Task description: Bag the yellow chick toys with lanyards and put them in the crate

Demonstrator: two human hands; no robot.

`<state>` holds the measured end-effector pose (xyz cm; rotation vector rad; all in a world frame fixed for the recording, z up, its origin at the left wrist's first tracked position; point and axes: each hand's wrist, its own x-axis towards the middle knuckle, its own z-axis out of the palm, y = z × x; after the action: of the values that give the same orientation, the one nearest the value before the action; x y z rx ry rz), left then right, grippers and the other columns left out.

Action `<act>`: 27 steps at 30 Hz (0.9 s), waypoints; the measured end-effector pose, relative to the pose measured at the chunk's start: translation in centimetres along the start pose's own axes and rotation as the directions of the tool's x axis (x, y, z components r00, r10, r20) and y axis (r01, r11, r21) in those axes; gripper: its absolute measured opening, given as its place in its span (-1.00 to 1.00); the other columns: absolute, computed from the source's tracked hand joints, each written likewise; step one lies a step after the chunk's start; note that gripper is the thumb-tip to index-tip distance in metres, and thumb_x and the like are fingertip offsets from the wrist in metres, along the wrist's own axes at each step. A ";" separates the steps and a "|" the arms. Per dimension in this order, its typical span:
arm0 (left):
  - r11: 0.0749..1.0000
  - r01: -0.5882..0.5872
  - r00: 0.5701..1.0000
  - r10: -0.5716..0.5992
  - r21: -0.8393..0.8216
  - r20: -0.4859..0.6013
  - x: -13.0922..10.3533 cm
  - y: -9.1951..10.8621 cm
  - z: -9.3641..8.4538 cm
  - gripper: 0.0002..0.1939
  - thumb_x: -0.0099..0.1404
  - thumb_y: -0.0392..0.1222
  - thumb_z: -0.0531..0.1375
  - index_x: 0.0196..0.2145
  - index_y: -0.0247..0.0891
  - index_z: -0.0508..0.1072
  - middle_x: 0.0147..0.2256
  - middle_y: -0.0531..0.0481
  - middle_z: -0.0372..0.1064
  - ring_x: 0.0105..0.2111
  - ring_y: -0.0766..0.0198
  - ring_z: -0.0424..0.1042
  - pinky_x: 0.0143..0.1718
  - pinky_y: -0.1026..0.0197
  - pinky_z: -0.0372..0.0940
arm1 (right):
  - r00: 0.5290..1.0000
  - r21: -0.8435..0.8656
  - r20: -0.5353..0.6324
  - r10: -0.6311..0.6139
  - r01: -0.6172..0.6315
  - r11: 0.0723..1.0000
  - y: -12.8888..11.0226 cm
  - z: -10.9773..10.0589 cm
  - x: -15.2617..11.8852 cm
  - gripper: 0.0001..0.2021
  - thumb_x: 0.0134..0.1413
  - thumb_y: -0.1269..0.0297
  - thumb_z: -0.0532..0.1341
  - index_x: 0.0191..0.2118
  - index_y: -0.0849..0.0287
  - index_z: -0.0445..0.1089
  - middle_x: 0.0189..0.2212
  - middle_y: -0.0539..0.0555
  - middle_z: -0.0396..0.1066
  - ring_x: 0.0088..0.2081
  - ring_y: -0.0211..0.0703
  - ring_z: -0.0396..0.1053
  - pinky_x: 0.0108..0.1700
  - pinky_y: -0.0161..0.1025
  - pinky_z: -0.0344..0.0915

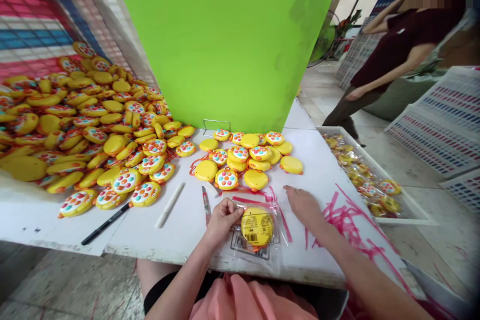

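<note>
On the table (140, 232), left hand (226, 216) pinches bagged toy (258, 225), orange tip (257, 248) pointing lengthwise bodyward.

The white-topped table (127, 232) has a worn front edge and carries a loose cluster of yellow toys (256, 179) near the foot of an upright green board (228, 50); to the left, beside a larger heap of similar toys (114, 145), lie a black marker (105, 225), a white stick (170, 205) and a slim patterned tool (206, 205); a bagged toy (257, 229) sits by the front edge, and pink strips (337, 216) lie tangled at the right
</note>
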<state>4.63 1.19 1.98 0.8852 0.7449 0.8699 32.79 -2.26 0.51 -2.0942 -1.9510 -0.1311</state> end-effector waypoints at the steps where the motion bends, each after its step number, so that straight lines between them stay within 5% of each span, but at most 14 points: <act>1: 1.000 0.002 1.000 -0.002 -0.002 -0.001 0.0 -0.1 0.0 -0.53 0.07 -0.10 0.37 -0.51 -0.23 0.08 -0.63 0.24 0.15 -0.60 0.49 0.14 -0.53 0.41 0.06 | 1.000 0.037 0.026 0.006 -0.007 0.999 0.0 -0.2 0.2 -0.73 0.24 0.39 -0.01 -0.07 0.18 0.38 -0.44 0.12 0.47 -0.37 -0.10 0.41 -0.30 -0.23 0.23; 4: 1.000 -0.001 1.000 0.001 0.017 -0.017 0.0 0.0 0.0 -0.53 0.06 -0.10 0.37 -0.53 -0.24 0.08 -0.63 0.24 0.15 -0.61 0.50 0.13 -0.54 0.41 0.05 | 0.986 0.336 0.077 0.147 -0.164 0.927 -0.4 -1.7 1.2 -0.70 0.26 0.22 -0.02 -0.04 0.19 0.35 -0.41 0.09 0.47 -0.38 -0.11 0.42 -0.31 -0.22 0.27; 6: 0.999 0.002 1.000 -0.001 0.034 -0.025 -0.1 0.3 0.3 -0.52 0.05 -0.10 0.38 -0.54 -0.24 0.08 -0.64 0.24 0.15 -0.62 0.50 0.13 -0.54 0.41 0.06 | 0.966 0.615 0.181 0.182 -0.256 0.745 -1.4 -3.1 1.6 -0.63 0.23 0.05 0.02 -0.05 0.19 0.36 -0.33 0.10 0.48 -0.31 -0.09 0.43 -0.28 -0.19 0.32; 10: 0.995 -0.055 0.997 0.060 0.088 -0.050 -0.8 1.8 1.5 -0.53 0.03 -0.10 0.39 -0.56 -0.25 0.09 -0.59 0.17 0.27 -0.57 0.46 0.25 -0.49 0.39 0.16 | 0.899 0.869 0.430 -0.078 -0.390 0.304 -4.4 -4.8 0.5 -0.52 0.09 -0.07 0.18 0.01 0.16 0.36 -0.13 0.14 0.48 -0.12 -0.06 0.43 -0.11 -0.14 0.36; 13: 0.977 -0.156 0.981 0.170 0.145 -0.091 -1.7 3.2 2.7 -0.58 0.06 -0.12 0.37 -0.55 -0.25 0.14 -0.56 0.14 0.34 -0.52 0.42 0.34 -0.45 0.36 0.23 | 0.889 0.897 0.434 -0.146 -0.412 0.158 -5.7 -5.6 -0.9 -0.57 0.02 -0.01 0.28 -0.05 0.14 0.42 -0.14 0.13 0.50 -0.12 -0.07 0.44 -0.05 -0.13 0.35; 18: 0.939 -0.230 0.967 0.250 0.257 -0.047 -3.3 4.8 3.6 -0.67 0.19 -0.20 0.28 -0.11 -0.19 0.30 -0.35 0.02 0.54 -0.24 0.23 0.53 -0.20 0.23 0.39 | 0.976 0.944 0.189 -0.111 -0.149 0.294 -5.9 -7.4 -1.8 -0.78 0.14 0.14 0.22 -0.16 0.08 0.53 -0.19 0.10 0.49 -0.17 -0.14 0.44 -0.14 -0.22 0.39; 20: 0.849 -0.322 0.940 0.339 0.419 0.035 -3.8 5.1 3.3 -0.75 0.25 -0.26 0.22 -0.10 -0.18 0.35 -0.26 -0.03 0.56 -0.18 0.22 0.53 -0.16 0.21 0.40 | 0.990 0.929 0.041 -0.135 0.012 0.369 -5.8 -8.3 -1.9 -0.81 0.17 0.24 0.20 -0.15 0.03 0.53 -0.20 0.10 0.49 -0.17 -0.17 0.44 -0.15 -0.26 0.40; 23: 0.535 -0.571 0.796 0.545 0.622 0.262 -4.5 5.6 2.5 -0.87 0.28 -0.39 0.16 -0.30 -0.20 0.45 -0.22 -0.01 0.55 -0.16 0.25 0.52 -0.06 0.17 0.38 | 0.968 0.849 -0.151 -0.200 0.231 0.475 -5.8 -9.5 -2.2 -0.76 0.17 0.36 0.20 -0.09 -0.03 0.50 -0.19 0.08 0.50 -0.16 -0.18 0.44 -0.16 -0.27 0.41; 27: 0.195 -0.759 0.564 0.673 0.621 0.478 -5.2 6.4 1.8 -0.83 0.27 -0.45 0.14 -0.27 -0.22 0.44 -0.25 -0.02 0.55 -0.18 0.26 0.52 0.03 0.07 0.35 | 0.899 0.685 -0.299 -0.320 0.436 0.584 -5.7 -10.5 -2.8 -0.69 0.16 0.44 0.20 -0.04 -0.07 0.47 -0.20 0.06 0.51 -0.14 -0.16 0.40 -0.16 -0.21 0.40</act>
<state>1.68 -1.69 9.37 2.2346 0.5752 1.3374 28.12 -7.41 10.62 -1.0857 -1.8792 0.3719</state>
